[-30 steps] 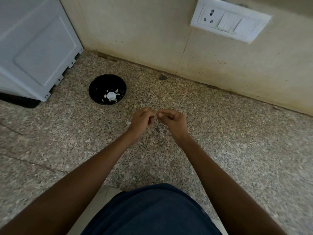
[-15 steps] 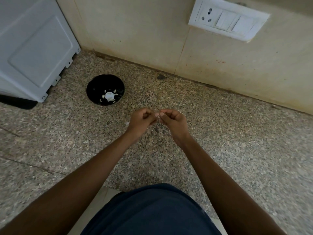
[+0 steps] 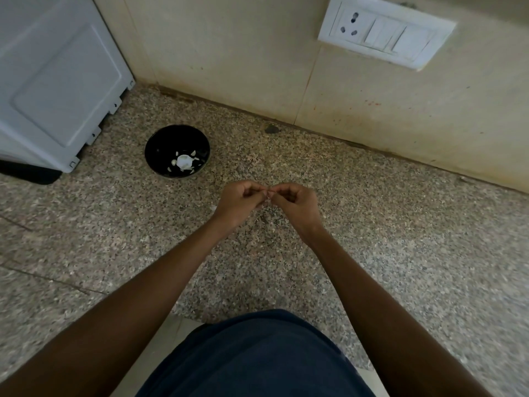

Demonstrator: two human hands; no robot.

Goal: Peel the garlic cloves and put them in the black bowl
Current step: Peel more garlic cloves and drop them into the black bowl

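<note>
Your speckled granite counter (image 3: 400, 239) carries a white appliance (image 3: 57, 81) at far left. The round black bowl (image 3: 177, 150), holding pale garlic pieces (image 3: 183, 161), sits beside that appliance. Right of the bowl, your left hand (image 3: 239, 200) and right hand (image 3: 294, 202) meet fingertip to fingertip, pinching one small pale garlic clove (image 3: 267, 194) between them.

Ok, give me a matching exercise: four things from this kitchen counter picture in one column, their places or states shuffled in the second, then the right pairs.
Things:
1. round black bowl
2. white wall switch plate
3. small pale garlic clove
4. white panelled appliance

Places or states:
A. on the wall, upper right
B. pinched between left hand and right hand
C. on the speckled counter, holding white pieces
D. standing at far left

Pairs: 1-C, 2-A, 3-B, 4-D
</note>
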